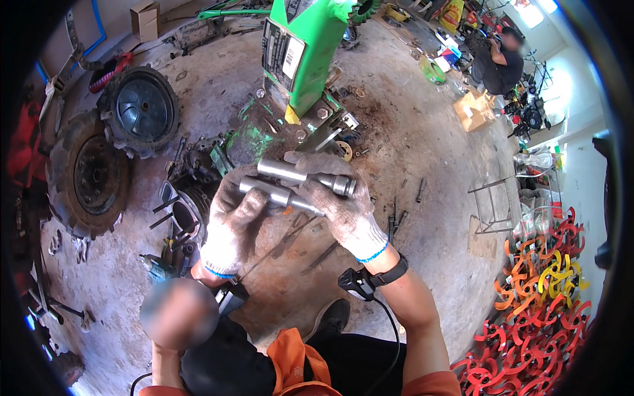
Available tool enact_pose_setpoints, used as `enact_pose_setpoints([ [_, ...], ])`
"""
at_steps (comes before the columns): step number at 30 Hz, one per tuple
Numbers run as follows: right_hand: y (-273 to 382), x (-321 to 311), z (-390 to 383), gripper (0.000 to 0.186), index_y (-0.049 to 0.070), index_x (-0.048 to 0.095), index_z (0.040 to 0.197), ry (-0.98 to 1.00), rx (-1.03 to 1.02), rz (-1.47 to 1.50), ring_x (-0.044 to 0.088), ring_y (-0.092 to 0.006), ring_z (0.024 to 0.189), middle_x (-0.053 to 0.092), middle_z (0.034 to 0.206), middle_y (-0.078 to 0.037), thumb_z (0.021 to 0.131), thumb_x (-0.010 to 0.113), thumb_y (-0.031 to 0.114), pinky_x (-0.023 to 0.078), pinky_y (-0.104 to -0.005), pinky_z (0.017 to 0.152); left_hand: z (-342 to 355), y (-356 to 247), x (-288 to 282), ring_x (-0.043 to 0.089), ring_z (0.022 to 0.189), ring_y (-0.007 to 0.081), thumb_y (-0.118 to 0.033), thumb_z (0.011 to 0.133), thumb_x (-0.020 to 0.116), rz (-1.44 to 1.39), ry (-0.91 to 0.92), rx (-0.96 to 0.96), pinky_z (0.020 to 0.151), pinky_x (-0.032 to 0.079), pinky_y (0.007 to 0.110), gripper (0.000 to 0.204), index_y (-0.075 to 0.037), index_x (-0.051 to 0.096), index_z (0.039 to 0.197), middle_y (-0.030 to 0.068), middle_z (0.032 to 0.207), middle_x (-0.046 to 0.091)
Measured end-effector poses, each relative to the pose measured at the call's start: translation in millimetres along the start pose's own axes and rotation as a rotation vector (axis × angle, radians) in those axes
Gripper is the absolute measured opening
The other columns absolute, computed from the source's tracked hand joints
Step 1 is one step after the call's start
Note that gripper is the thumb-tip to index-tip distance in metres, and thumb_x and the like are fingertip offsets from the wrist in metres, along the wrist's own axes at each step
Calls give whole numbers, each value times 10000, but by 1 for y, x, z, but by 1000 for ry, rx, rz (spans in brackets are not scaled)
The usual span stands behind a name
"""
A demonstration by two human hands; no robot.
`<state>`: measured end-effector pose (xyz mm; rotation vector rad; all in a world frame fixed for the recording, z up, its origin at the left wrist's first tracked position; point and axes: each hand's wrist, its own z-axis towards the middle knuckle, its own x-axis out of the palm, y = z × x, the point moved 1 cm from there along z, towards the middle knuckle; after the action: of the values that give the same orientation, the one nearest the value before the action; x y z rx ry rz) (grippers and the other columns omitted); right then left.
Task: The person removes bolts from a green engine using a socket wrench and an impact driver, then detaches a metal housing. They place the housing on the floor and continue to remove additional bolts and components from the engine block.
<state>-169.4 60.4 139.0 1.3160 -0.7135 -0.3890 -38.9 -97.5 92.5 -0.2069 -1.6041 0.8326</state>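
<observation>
Hands (231, 214) (338, 212) grip metal shafts (281, 171); machine label (293, 58) seemingly illegible.

blocked: green post (304, 72) ahead, wheels (89, 158) left | passable: right hand (342, 206) to metal frame (492, 183) (tools (421, 190) low)

2 bars (281, 171) are silver, the gloves (228, 231) off-white with blue hems (374, 255), the far post (314, 72) green, the near-right blades (528, 330) red, orange, yellow.

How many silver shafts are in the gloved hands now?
2. The upper shaft is in the right hand; the lower shaft runs from the left hand toward the right. Both are partly covered.
</observation>
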Motion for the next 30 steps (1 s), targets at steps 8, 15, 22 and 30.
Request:
enact_pose_setpoints([
  [8, -5, 8, -2, 735, 17, 611, 1475, -39, 62, 136, 683, -270, 1291, 670, 1473, -178, 1110, 553, 651, 565, -450, 1134, 6, 0, -8, 675, 1262, 246, -112, 1069, 735, -42, -25, 23, 1171, 509, 456, 387, 14, 601, 1409, 133, 1329, 712],
  [15, -12, 12, -2, 737, 9, 596, 1488, -82, 51, 219, 722, -289, 1255, 680, 1462, -188, 1140, 482, 648, 613, -388, 954, 5, 0, -11, 699, 1190, 236, -93, 1065, 730, -58, -36, 7, 1117, 549, 435, 365, 6, 604, 1393, 125, 1278, 723],
  [22, -9, 16, -1, 782, -3, 592, 1477, -103, 98, 357, 717, -345, 1279, 673, 1468, -207, 1119, 490, 684, 616, -424, 978, 3, 0, -12, 707, 1205, 267, -51, 1023, 757, -86, 21, 17, 1104, 565, 462, 429, 1, 589, 1414, 139, 1279, 726],
  [30, -3, 20, -5, 841, 30, 580, 1501, -195, 151, 366, 719, -329, 1233, 604, 1574, -187, 1086, 462, 752, 622, -478, 1043, -4, 0, -6, 698, 1239, 287, -77, 1039, 738, 18, 33, 25, 1114, 565, 480, 458, 1, 559, 1453, 152, 1329, 704],
])
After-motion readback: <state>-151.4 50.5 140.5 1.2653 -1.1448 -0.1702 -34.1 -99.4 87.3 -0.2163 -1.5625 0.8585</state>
